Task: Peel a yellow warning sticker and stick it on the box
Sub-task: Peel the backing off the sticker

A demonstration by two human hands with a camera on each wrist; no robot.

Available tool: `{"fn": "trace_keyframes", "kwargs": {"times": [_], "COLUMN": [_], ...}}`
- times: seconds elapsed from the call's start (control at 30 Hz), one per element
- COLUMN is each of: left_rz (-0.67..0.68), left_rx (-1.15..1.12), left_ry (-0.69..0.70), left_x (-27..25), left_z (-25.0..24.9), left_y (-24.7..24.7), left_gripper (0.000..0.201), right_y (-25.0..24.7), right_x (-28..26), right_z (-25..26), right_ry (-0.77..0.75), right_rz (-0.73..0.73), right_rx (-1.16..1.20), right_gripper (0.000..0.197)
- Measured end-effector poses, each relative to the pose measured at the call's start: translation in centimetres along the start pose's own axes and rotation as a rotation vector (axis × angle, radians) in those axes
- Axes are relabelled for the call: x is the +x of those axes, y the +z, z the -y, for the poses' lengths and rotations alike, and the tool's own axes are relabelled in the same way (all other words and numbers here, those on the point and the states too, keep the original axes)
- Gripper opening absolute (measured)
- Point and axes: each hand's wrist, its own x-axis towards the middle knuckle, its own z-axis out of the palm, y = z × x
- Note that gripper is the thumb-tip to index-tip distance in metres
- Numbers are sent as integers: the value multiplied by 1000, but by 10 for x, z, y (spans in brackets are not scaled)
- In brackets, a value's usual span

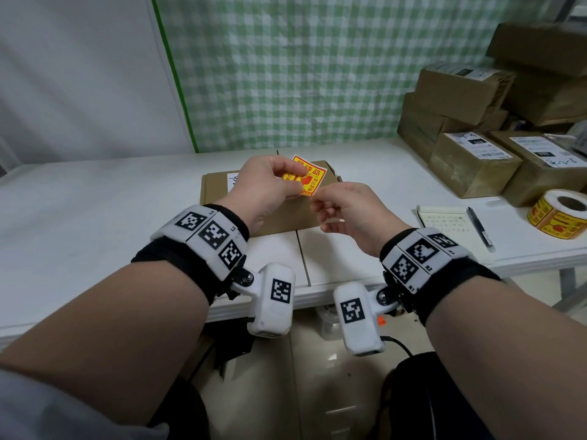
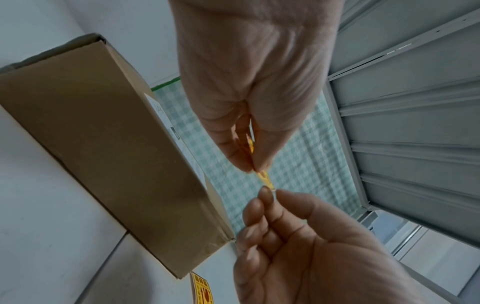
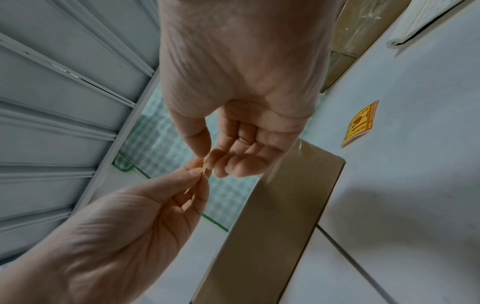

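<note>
A yellow and red warning sticker [image 1: 309, 176] is held up above the flat brown box [image 1: 219, 192] that lies on the white table. My left hand [image 1: 297, 177] pinches the sticker's left side between thumb and fingers. My right hand [image 1: 317, 203] pinches its lower corner. In the left wrist view the sticker [image 2: 265, 178] shows edge-on, stretched between the left hand [image 2: 255, 167] and the right hand [image 2: 270, 192], with the box [image 2: 103, 144] beside them. The right wrist view shows the right hand [image 3: 207, 159] meeting the left hand [image 3: 201, 172] over the box [image 3: 285, 205].
A roll of yellow stickers [image 1: 559, 214] stands at the right, next to a notepad [image 1: 444, 220] and a pen [image 1: 481, 230]. Several cardboard parcels [image 1: 460, 90] are stacked at the back right. A loose yellow sticker [image 3: 359, 125] lies on the table [image 1: 95, 201] beside the box.
</note>
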Motion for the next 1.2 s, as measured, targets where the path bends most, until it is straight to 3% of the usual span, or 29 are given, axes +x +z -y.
{"fn": "trace_keyframes", "kwargs": {"times": [0.33, 0.5, 0.73, 0.93, 1.2], "left_rz": [5, 31, 113, 141, 156], "left_rx": [7, 33, 228, 406, 482], "left_ry": [-7, 5, 2, 62, 9], "left_x": [-4, -7, -13, -13, -8], "left_z": [0, -1, -5, -11, -20], "left_y": [-1, -1, -1, 1, 3], "left_gripper": [28, 19, 3, 8, 5], "right_y": [3, 1, -3, -5, -5], "right_x": [1, 1, 0, 2, 4], "right_z": [-1, -1, -4, -5, -3], "right_ry": [-27, -44, -73, -120, -160], "right_rz": [-10, -12, -42, -66, -79], "right_rx": [-22, 11, -20, -149, -287], "right_gripper": [15, 18, 18, 14, 22]}}
